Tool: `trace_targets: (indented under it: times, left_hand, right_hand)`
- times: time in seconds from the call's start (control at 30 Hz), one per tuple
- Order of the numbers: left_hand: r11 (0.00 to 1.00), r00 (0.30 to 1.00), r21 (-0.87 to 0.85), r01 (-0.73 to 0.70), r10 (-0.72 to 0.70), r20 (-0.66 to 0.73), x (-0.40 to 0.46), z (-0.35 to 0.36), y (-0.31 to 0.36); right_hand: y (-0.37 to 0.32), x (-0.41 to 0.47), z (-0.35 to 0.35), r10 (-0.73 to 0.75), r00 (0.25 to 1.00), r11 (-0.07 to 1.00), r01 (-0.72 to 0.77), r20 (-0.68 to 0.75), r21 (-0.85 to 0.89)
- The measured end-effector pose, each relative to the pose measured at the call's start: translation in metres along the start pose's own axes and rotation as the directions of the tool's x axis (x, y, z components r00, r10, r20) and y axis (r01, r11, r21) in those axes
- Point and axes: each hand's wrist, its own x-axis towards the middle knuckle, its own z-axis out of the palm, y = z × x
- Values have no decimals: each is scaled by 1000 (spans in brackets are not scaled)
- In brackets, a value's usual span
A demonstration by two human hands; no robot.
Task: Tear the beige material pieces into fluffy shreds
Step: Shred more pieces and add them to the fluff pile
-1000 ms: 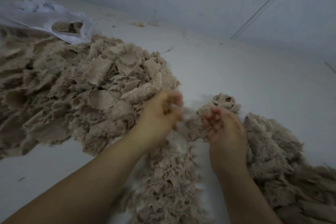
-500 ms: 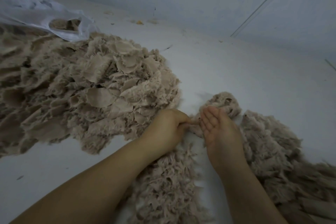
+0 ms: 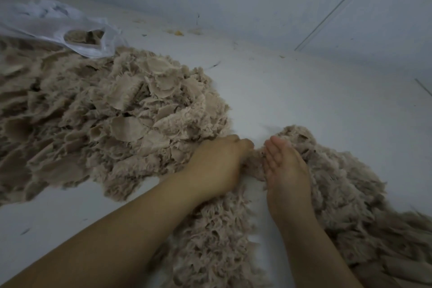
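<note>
The left hand (image 3: 217, 166) curls knuckles-up, so its fingertips and whatever they hold are hidden against the shreds (image 3: 251, 161) between the hands. The right hand (image 3: 286, 168) covers the tuft beneath its palm. Far left of the hands, the pile (image 3: 93, 112) runs off the edge and blurs. The bag (image 3: 58, 28) beyond it is cut off too, its contents unclear.

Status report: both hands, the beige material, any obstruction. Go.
Left hand curled, gripping beige material between the hands. Right hand fingers straight, resting against the shredded pile. Unshredded heap at left. Nothing in the way.
</note>
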Motion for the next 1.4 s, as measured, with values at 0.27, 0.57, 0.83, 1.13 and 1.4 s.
trace_targets:
  times: [0.27, 0.57, 0.83, 1.13, 1.4]
  left_hand:
    - [976, 976, 25, -215, 213, 47, 18, 3, 0]
    - [956, 997, -290, -52, 64, 33, -8, -16, -16]
    - [319, 902, -885, 338, -378, 208, -18, -29, -1]
    - [141, 883, -910, 391, -338, 327, -22, -21, -3]
    - [196, 879, -890, 411, -344, 331, -23, -17, -7]
  right_hand:
    - [6, 1, -3, -20, 1000, 997, 19, -18, -78]
    - [11, 0, -5, -98, 995, 954, 99, 21, -283]
    - [4, -18, 3, -186, 927, 883, 303, 325, -359]
    - [2, -15, 1, -118, 963, 968, 166, 242, -187]
    - [3, -15, -1, -82, 948, 957, 162, 309, -241]
